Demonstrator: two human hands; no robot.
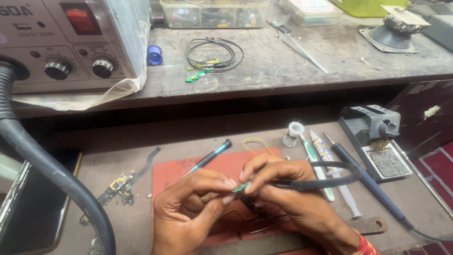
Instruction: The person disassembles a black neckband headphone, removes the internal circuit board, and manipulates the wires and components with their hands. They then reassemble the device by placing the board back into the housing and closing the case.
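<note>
Worn wooden bench (283, 61) seen in two levels: an upper shelf at the back, a lower work surface in front. A red mat (188, 170) is laid near the front edge of the lower surface.

Both hands are held together over the mat. A small green circuit board (240, 187) is pinched between the fingertips of the left hand (186, 212) and the right hand (288, 198); both grips are closed on it. A black cable (325, 177) is looped across the right hand. A teal-shafted screwdriver (210, 157) is seen behind the left hand; whether it is gripped cannot be told.

Noted toward the right edge: a solder spool (293, 133), two tubes (321, 156), a soldering iron (365, 182) lying flat, and its stand (375, 130) with a sponge tray. Toward the left edge: a flex board (123, 183) and a thick black hose (52, 170).

On the upper shelf: a rework station (71, 40) at the left corner, a coiled wire (214, 53) at mid-shelf, tweezers (299, 45) to its right, and clear parts boxes (214, 13) along the back edge.
</note>
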